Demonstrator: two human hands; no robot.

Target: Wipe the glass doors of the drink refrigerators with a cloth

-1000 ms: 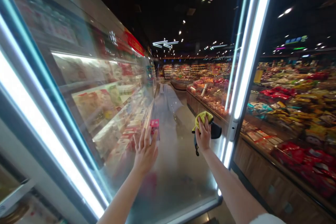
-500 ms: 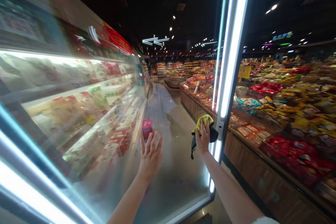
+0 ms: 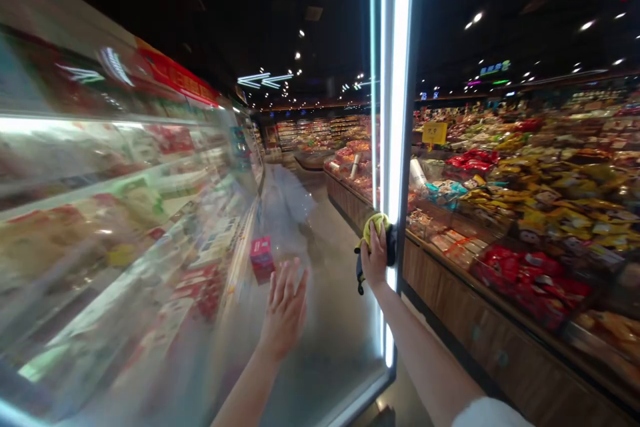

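A glass door with a brightly lit frame (image 3: pixel 395 113) stands in front of me, its pane fogged or smeared in places. My right hand (image 3: pixel 376 257) presses a yellow and dark cloth (image 3: pixel 374 223) against the door's lit edge, fingers wrapped over it. My left hand (image 3: pixel 286 310) is raised at the lower middle, fingers spread and holding nothing, near or on the glass; contact cannot be made out. Just above and left of it a pink box (image 3: pixel 263 259) shows through or on the pane.
Chilled shelves (image 3: pixel 110 227) with packaged goods run along the left, blurred. On the right, a long wooden-sided counter (image 3: pixel 450 287) holds heaps of wrapped goods, with a yellow price sign (image 3: pixel 434 133). A floor aisle (image 3: pixel 320 227) runs between them.
The view has turned right, so the door frame and counter appear further left. My right hand with the cloth now overlaps the lit frame more. My left hand stays open.
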